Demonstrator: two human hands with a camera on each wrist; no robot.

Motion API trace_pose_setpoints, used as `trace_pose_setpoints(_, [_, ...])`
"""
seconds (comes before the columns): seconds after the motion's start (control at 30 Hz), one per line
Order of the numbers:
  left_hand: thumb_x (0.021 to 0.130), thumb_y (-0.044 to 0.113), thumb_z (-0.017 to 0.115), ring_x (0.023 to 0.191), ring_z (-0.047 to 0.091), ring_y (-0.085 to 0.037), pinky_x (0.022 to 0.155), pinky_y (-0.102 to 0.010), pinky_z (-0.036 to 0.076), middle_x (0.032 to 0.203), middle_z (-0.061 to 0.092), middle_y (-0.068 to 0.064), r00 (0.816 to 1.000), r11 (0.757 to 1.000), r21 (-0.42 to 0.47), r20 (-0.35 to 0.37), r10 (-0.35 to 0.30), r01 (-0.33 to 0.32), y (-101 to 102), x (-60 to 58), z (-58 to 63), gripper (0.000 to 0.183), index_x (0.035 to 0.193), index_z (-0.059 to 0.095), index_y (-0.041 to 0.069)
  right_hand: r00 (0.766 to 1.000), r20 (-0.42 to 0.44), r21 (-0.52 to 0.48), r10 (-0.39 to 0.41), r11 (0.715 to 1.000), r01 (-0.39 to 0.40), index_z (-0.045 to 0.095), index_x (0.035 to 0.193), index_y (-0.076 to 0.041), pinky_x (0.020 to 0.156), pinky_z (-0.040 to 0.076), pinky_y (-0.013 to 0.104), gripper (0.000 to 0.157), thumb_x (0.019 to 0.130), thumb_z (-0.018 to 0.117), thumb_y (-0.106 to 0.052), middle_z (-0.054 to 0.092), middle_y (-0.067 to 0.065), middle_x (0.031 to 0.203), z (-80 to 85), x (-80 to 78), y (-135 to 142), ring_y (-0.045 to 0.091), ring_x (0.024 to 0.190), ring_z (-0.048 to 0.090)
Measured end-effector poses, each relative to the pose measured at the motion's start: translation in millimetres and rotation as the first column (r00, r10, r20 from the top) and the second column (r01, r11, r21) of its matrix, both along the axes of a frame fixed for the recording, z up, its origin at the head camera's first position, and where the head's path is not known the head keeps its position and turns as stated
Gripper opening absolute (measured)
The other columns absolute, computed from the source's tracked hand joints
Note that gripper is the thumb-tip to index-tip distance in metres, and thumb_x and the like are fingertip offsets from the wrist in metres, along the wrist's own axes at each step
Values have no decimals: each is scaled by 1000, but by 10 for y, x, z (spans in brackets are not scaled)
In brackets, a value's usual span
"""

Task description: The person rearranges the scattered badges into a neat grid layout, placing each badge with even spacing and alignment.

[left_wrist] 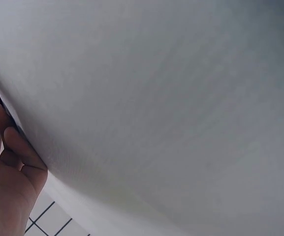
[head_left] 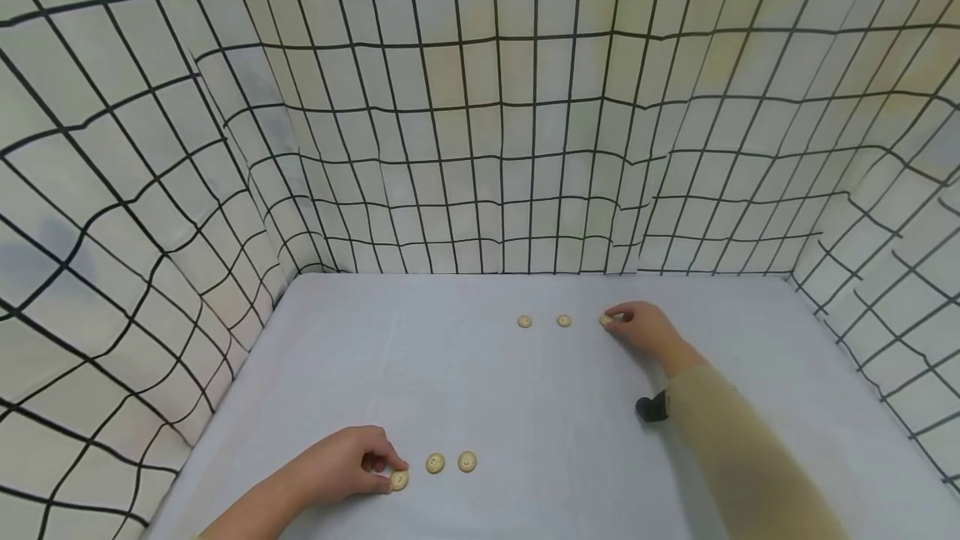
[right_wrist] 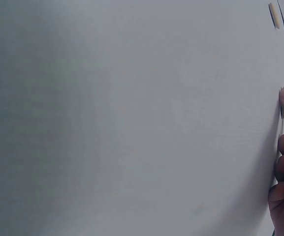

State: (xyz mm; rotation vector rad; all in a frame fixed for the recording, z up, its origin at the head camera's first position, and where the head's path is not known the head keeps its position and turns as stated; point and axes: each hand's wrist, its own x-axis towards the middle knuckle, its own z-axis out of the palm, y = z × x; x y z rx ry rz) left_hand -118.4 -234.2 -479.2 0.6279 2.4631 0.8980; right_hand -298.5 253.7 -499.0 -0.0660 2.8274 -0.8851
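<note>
Pale yellow round buttons lie on the white table in two short rows. In the head view my left hand [head_left: 341, 463] pinches the left button [head_left: 400, 481] of the front row by its edges, between thumb and fingers. To its right lie a middle button [head_left: 435, 463] and another button [head_left: 467, 462]. At the back, my right hand [head_left: 643, 328] pinches the rightmost button [head_left: 604, 320], partly hidden by the fingertips. Two more buttons, the far-left one [head_left: 524, 322] and its neighbour [head_left: 563, 321], lie left of it. The left wrist view shows curled fingers [left_wrist: 21, 147] against the tabletop.
The white table [head_left: 480, 390] ends at a back wall [head_left: 480, 148] of white cloth with a black grid. Similar gridded walls rise on the left and right. A dark rounded device [head_left: 651, 408] sticks out at the right sleeve [head_left: 738, 457].
</note>
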Motion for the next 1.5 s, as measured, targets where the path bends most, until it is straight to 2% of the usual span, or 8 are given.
trace_pose_setpoints(0.47, [80,26,83,73,51,-4,65,-24,43,80,57,9,1000,1000,-4,15,19,-19,-7,6,-11,15,94,78,29,999,48,-27,-4,1000,5,63,133,-15,86,44,45,48,91,71,-35,59,14,116,-3,-27,20,29,102,52])
trace_pose_setpoints(0.83, [80,25,83,72,50,-4,64,-24,43,80,57,10,1000,1000,-3,4,29,-29,-3,9,-14,16,95,78,29,998,38,-48,51,998,-50,64,133,-16,79,46,40,48,89,74,-33,60,11,111,96,57,-60,26,97,55])
trace_pose_setpoints(1.2, [81,23,83,72,50,-4,64,-24,43,80,57,10,1000,999,11,-2,31,-31,7,37,13,15,95,79,26,982,17,-47,190,981,-189,70,125,-18,69,44,33,42,85,79,-28,59,2,92,157,206,-460,20,85,51])
trace_pose_setpoints(1.33, [81,23,82,72,50,-4,64,-23,43,80,57,10,999,999,15,-4,33,-33,12,40,10,16,96,79,26,963,10,-36,268,963,-268,71,123,-19,69,44,32,41,84,80,-28,59,-1,89,169,297,-641,18,82,51])
trace_pose_setpoints(1.5, [81,23,82,72,49,-4,64,-23,43,82,57,9,999,999,19,13,47,-47,6,55,1,17,98,78,25,937,16,-25,348,937,-348,73,119,-27,69,45,32,37,83,82,-32,59,-6,87,158,424,-886,16,81,52])
